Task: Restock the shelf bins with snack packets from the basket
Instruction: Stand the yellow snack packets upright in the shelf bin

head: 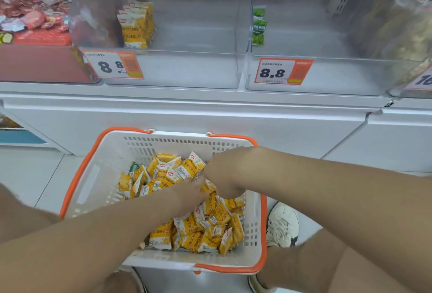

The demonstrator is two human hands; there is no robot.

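Forearms reach into basket (98, 166). Right hand (222, 175) fingers curl onto yellow packets (187, 170) heaped beneath them, probably gathering a bunch. Left hand (194, 189) alongside, finger state unclear. Matching shelf bin (187, 70), well above fingers, is nearly empty.

A shop, at its snack shelving: a white shelf (187, 98) carries a row of clear plastic bins (198, 70) with orange-edged price tags (280, 71) stuck on their fronts, two reading 8.8; one bin holds a few yellow snack packets (135, 28), its neighbour green packets (258, 27), another red-wrapped sweets (30, 16); on the floor below stands a white shopping basket (93, 175) with orange handles (77, 175), heaped with the same yellow packets.
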